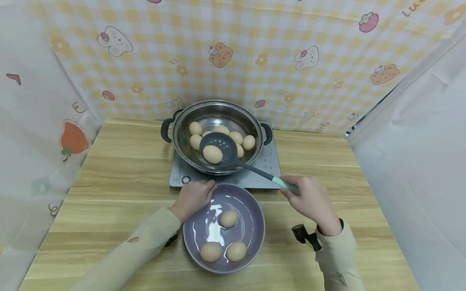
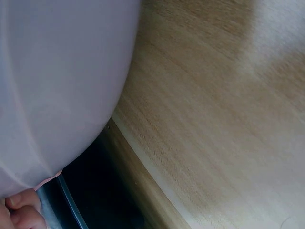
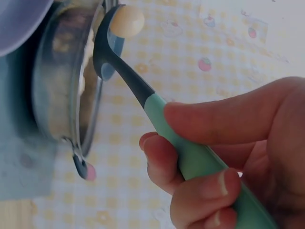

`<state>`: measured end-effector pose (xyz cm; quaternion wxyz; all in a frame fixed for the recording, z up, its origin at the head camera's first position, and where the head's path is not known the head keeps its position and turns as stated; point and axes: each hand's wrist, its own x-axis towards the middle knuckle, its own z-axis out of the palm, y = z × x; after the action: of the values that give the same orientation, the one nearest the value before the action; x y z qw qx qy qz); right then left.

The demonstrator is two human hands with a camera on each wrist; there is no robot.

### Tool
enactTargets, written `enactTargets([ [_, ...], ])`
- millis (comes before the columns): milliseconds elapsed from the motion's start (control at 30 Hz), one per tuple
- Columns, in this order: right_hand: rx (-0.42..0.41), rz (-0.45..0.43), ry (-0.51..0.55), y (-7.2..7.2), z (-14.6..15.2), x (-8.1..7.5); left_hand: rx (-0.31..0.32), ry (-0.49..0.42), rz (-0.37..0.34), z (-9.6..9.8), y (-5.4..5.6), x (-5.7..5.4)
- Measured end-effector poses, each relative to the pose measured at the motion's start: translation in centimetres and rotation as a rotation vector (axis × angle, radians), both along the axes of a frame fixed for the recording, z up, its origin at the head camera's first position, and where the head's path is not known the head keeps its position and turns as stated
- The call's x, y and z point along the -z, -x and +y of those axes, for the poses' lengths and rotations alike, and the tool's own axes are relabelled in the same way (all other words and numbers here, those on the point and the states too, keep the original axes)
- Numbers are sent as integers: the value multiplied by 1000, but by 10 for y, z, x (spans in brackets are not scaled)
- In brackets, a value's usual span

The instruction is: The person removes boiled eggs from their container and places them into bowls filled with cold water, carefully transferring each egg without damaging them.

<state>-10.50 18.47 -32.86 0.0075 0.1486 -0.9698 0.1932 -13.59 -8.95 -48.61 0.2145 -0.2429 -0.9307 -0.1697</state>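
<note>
My right hand (image 1: 309, 198) grips the mint-green handle of a dark grey slotted ladle (image 1: 255, 169), thumb along the top in the right wrist view. One brown egg (image 1: 212, 154) lies in the ladle's perforated bowl, which is held over the steel pot (image 1: 262, 150). Several more eggs (image 1: 249, 142) sit inside that pot. At the upper left rim of a purple plate (image 1: 257, 242), my left hand (image 1: 194, 198) holds the edge with curled fingers. Three eggs (image 1: 210, 252) rest in the plate. The left wrist view mostly shows the plate's outer wall (image 2: 66, 86).
The pot stands on a flat grey induction cooker (image 1: 271, 161), its black side handles (image 1: 166, 130) sticking out. Wooden tabletop (image 1: 127, 169) spreads on both sides. A yellow checked curtain (image 1: 255, 81) hangs close behind the pot, with white cloth (image 1: 418, 161) at the right.
</note>
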Motion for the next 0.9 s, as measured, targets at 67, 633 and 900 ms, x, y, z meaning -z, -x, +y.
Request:
enactTargets([
  [67,9,9,2,-4,5,-4,3,-2,2,0,0,0],
  [633,55,11,-41,-44,51,-19,0,-11,2,1,1,-1],
  [900,12,60,-69,-58,67,-6,0,-4,-7,0,1,-1],
])
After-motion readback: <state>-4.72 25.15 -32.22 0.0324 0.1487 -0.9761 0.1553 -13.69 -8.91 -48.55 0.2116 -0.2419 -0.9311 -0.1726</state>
